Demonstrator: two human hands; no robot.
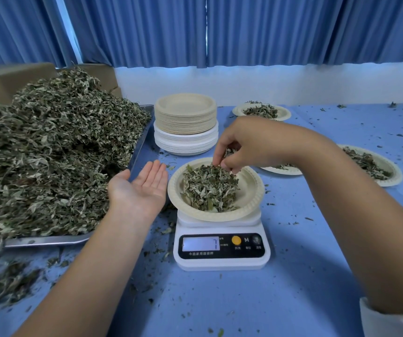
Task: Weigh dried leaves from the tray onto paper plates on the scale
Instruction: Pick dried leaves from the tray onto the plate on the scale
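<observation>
A white digital scale [221,249] stands in the middle of the blue table, its display showing a 7. On it sits a paper plate [251,190] holding a mound of dried leaves [209,188]. My right hand [241,144] hovers over the plate's far side and pinches a tuft of leaves with curled fingers, touching the top of the mound. My left hand [142,186] lies palm up with straight fingers, empty, between the plate and the metal tray [139,152]. The tray at the left carries a big heap of dried leaves [49,152].
A tall stack of paper plates [185,122] stands behind the scale. Three filled plates lie at the right: one far back [284,113], one partly behind my right arm [283,170], one near the edge [390,166]. Leaf crumbs litter the table. Cardboard boxes [5,81] stand behind the tray.
</observation>
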